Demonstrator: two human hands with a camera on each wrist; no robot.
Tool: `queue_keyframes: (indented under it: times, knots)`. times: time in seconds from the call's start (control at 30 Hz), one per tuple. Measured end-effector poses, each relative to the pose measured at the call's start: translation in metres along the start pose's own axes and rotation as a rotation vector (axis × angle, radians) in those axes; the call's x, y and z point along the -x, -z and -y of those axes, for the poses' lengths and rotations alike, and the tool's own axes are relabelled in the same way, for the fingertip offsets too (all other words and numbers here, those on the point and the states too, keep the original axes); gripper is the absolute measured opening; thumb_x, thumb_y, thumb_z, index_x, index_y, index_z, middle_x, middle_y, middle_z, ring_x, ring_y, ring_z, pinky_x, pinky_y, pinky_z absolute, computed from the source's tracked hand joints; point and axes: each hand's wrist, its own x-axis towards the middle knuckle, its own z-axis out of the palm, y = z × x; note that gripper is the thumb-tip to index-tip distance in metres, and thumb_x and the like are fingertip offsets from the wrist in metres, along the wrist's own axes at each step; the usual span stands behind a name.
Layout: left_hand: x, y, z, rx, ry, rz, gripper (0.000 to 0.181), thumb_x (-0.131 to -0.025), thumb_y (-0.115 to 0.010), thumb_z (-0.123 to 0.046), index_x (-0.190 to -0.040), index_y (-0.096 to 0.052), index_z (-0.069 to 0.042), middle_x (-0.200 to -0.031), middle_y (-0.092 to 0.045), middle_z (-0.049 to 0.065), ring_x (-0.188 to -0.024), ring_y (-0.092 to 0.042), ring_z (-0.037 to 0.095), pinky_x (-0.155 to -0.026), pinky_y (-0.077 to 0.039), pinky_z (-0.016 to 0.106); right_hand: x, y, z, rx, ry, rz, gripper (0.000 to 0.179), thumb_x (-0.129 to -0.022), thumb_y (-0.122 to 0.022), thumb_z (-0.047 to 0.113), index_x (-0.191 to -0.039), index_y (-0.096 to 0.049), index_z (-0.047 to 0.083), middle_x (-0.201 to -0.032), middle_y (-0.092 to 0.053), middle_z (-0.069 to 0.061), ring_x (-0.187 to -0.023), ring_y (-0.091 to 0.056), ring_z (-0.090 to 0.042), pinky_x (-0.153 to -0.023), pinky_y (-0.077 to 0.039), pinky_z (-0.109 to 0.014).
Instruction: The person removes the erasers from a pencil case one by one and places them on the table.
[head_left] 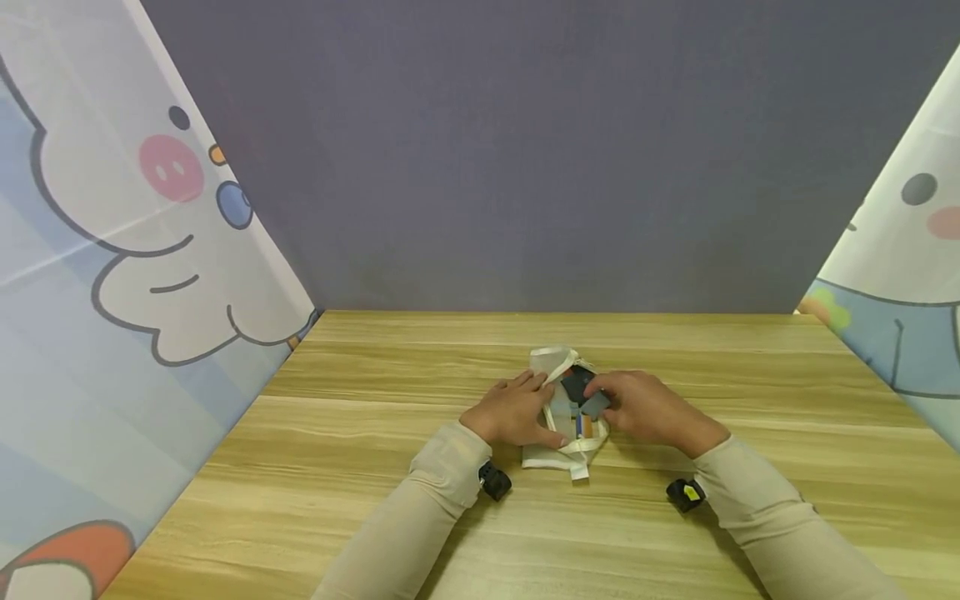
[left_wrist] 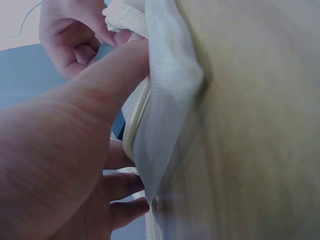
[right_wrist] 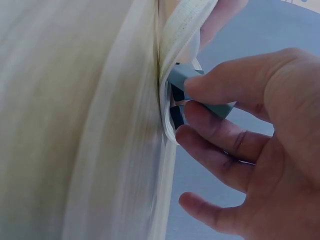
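A cream zippered pouch [head_left: 553, 457] lies unzipped on the table, its mouth spread wide. Across its left side rests my left hand [head_left: 517, 410], fingers fairly straight and thumb along the near rim. In the left wrist view that thumb [left_wrist: 117, 75] reaches over the pouch's edge. My right hand [head_left: 641, 408] pinches a small dark grey block [head_left: 596, 405] between thumb and fingers, right over the opening. The right wrist view shows the grey block [right_wrist: 220, 108] tilted beside the zipper edge [right_wrist: 172, 60]. Inside the pouch show a black item [head_left: 576, 385] and an orange, white and blue piece [head_left: 584, 426].
The wood-grain table [head_left: 337, 467] runs back to a dark grey panel [head_left: 525, 167]. Cartoon-printed sheets [head_left: 82, 250] hang at both sides. A black wrist camera [head_left: 495, 481] sits under the left cuff, another camera [head_left: 685, 495] under the right.
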Motion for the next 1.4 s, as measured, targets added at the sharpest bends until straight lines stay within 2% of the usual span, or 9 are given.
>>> queue_keyframes:
  times: [0.27, 0.6, 0.8, 1.0, 1.23, 1.4]
  knots:
    - [-0.001, 0.002, -0.001, 0.017, -0.002, 0.006, 0.091, -0.09, -0.059, -0.068, -0.16, -0.03, -0.018, -0.166, -0.017, 0.005, -0.153, -0.011, 0.024, -0.119, -0.018, 0.053, 0.004, 0.004, -0.003, -0.017, -0.018, -0.014, 0.032, -0.086, -0.076, 0.0, -0.116, -0.069, 0.01, -0.107, -0.069, -0.004, -0.086, -0.064, -0.015, -0.07, -0.053, -0.036]
    - [-0.002, 0.001, -0.001, 0.018, 0.0, 0.01, 0.091, -0.09, -0.059, -0.069, -0.16, -0.03, -0.018, -0.167, -0.016, 0.006, -0.153, -0.01, 0.024, -0.119, -0.018, 0.053, 0.004, 0.006, -0.004, -0.015, -0.018, -0.042, 0.03, -0.087, -0.076, 0.002, -0.114, -0.069, 0.011, -0.096, -0.068, 0.001, -0.08, -0.061, -0.01, -0.067, -0.051, -0.035]
    - [-0.001, 0.0, 0.0, 0.015, 0.005, 0.005, 0.091, -0.09, -0.059, -0.069, -0.16, -0.03, -0.018, -0.166, -0.017, 0.005, -0.153, -0.011, 0.024, -0.119, -0.018, 0.052, 0.003, 0.009, -0.004, -0.011, 0.001, -0.064, 0.029, -0.087, -0.076, 0.003, -0.113, -0.07, 0.011, -0.092, -0.069, 0.003, -0.081, -0.063, -0.011, -0.069, -0.052, -0.037]
    - [-0.001, 0.0, 0.001, 0.026, 0.003, 0.003, 0.091, -0.09, -0.059, -0.069, -0.16, -0.03, -0.018, -0.166, -0.018, 0.005, -0.153, -0.011, 0.024, -0.119, -0.018, 0.052, 0.004, 0.012, -0.006, -0.023, -0.018, -0.073, 0.03, -0.087, -0.075, 0.003, -0.116, -0.069, 0.009, -0.092, -0.068, 0.002, -0.079, -0.061, -0.011, -0.069, -0.049, -0.037]
    - [-0.001, -0.001, 0.001, 0.022, -0.006, 0.003, 0.091, -0.091, -0.058, -0.068, -0.16, -0.029, -0.017, -0.166, -0.017, 0.006, -0.153, -0.011, 0.025, -0.119, -0.019, 0.053, 0.005, 0.016, -0.01, -0.025, -0.026, -0.093, 0.03, -0.089, -0.074, 0.004, -0.119, -0.069, 0.007, -0.097, -0.069, 0.001, -0.088, -0.064, -0.017, -0.074, -0.052, -0.042]
    - [0.0, 0.0, 0.001, 0.029, -0.017, 0.0, 0.09, -0.092, -0.058, -0.067, -0.16, -0.029, -0.016, -0.167, -0.016, 0.006, -0.153, -0.01, 0.026, -0.119, -0.018, 0.054, 0.007, 0.018, -0.012, -0.016, -0.019, -0.123, 0.031, -0.088, -0.074, 0.004, -0.118, -0.07, 0.006, -0.095, -0.068, 0.003, -0.088, -0.064, -0.016, -0.077, -0.052, -0.044]
